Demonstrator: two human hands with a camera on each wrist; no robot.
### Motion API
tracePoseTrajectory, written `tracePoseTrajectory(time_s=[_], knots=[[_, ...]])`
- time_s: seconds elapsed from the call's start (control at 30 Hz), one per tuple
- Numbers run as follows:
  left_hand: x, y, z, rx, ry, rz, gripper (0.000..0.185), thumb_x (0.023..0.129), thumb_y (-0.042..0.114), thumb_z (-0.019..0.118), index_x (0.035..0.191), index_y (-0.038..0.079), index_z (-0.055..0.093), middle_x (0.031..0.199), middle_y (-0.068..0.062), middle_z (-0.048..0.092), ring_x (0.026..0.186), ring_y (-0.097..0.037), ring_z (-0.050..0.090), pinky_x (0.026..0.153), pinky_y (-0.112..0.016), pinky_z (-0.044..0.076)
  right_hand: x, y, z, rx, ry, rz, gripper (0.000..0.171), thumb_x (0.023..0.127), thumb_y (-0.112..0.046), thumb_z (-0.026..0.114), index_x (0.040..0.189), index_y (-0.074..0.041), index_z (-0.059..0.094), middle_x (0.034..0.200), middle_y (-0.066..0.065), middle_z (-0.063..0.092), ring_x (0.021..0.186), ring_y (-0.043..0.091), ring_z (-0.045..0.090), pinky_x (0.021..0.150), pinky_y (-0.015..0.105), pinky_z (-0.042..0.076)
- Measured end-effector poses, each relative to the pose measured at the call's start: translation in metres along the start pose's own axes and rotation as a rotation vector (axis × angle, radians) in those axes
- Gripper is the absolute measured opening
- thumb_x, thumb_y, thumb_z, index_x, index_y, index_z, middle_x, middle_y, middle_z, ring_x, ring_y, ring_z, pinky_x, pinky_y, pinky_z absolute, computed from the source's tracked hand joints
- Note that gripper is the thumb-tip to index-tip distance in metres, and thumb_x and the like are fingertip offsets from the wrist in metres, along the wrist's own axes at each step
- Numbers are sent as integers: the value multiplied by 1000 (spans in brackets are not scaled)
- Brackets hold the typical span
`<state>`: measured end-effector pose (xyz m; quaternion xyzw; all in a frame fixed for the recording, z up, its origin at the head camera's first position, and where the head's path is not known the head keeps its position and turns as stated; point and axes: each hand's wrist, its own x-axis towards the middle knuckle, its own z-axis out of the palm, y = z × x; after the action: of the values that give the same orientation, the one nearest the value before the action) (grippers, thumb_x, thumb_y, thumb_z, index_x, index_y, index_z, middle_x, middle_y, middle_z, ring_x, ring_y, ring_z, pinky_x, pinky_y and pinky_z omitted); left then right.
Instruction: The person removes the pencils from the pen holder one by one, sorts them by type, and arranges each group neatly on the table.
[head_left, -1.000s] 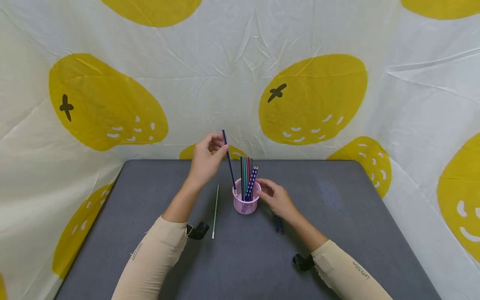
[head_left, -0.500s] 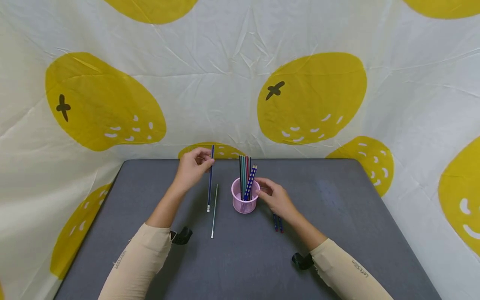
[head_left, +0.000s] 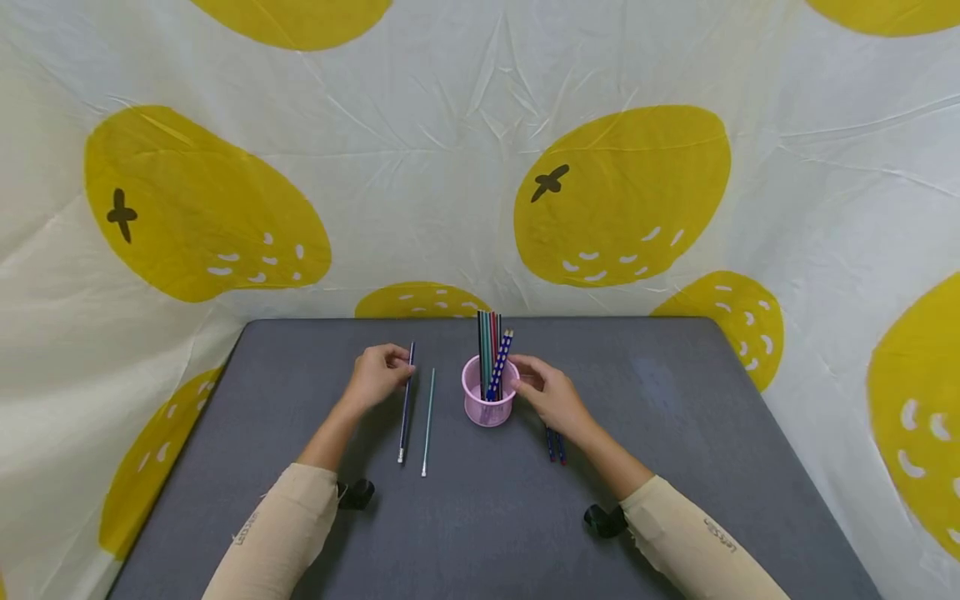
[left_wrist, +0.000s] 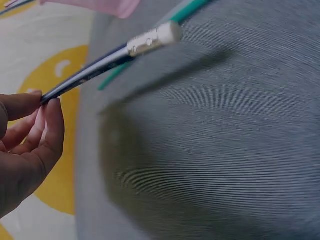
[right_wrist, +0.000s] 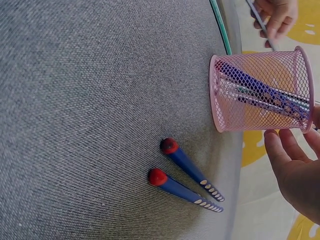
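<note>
My left hand (head_left: 377, 377) pinches a dark blue pencil (head_left: 406, 417) with a white eraser between thumb and fingertips. In the left wrist view the pencil's eraser end (left_wrist: 155, 39) points away from the hand, and its shadow falls on the table beneath. At the right side of a pink mesh pencil cup (head_left: 487, 415), my right hand (head_left: 553, 400) holds the rim. Upright in the cup stand several pencils (head_left: 489, 350), dark, teal and red, plus blue ones with pale dots. A teal pencil (head_left: 428, 425) lies on the table between the left hand and the cup.
Two blue dotted pencils with red ends, one nearer (right_wrist: 185, 191) and one farther (right_wrist: 192, 167), lie on the grey table (head_left: 480, 517) under the right forearm. A white cloth (head_left: 435, 208) with yellow shapes hangs behind the table's back edge.
My left hand has drawn the dark blue pencil from over the cup to the left, then lowered it toward the table, left of the teal pencil. The right hand stays at the cup.
</note>
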<state>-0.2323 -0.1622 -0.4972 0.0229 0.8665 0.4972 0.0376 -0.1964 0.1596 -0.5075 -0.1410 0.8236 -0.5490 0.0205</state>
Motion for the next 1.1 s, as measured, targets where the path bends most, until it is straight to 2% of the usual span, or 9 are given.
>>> tracePoseTrajectory(time_s=[0.13,0.27,0.33,0.47,0.57,0.8,1.1], knots=[[1,-16,9,-40,-32,-69,22,89,-1,76,107,-10,69,85,-15,74,59,-11,66,58,-31,64,-1,-1,-1,-12,1,5,41,99,-7,68,139,-1,62,130,22,69,115,35,69,96,32,59],[-1,-20,15,-22,-46,-108,21,87,-2,78,105,-9,71,79,-10,71,60,-11,66,55,-29,63,-1,-3,0,-11,4,6,41,99,-8,69,139,-1,62,130,22,69,115,34,69,96,32,59],[-1,-20,17,-1,-43,-113,20,86,-1,78,103,-9,71,78,-9,72,58,-11,66,54,-29,62,-4,-14,-2,-17,-3,3,41,99,-5,68,138,3,61,129,25,68,114,37,69,96,35,59],[-1,-20,21,39,-28,-114,18,83,-1,80,98,-8,72,75,-10,73,52,-12,66,51,-28,61,-5,-17,-1,-18,-3,-2,41,99,-3,66,138,7,59,129,29,67,114,41,68,96,41,59],[-1,-19,24,73,-15,-100,17,82,-1,80,94,-8,71,75,-12,73,50,-13,67,49,-29,60,-2,-6,0,-13,3,-11,42,100,-5,67,139,4,59,130,27,67,114,39,69,96,38,59],[1,-19,31,168,17,-72,20,78,-2,81,93,-6,68,72,-11,70,44,-9,63,44,-26,57,1,-1,-1,-4,6,-14,40,99,-9,69,138,-1,62,128,23,69,112,35,70,93,27,59],[2,-18,33,157,29,-74,22,78,-3,81,96,-6,68,72,-11,68,44,-8,61,44,-27,57,3,-1,-2,-7,2,-8,41,98,-6,69,138,-1,62,127,23,70,109,33,71,90,21,57]])
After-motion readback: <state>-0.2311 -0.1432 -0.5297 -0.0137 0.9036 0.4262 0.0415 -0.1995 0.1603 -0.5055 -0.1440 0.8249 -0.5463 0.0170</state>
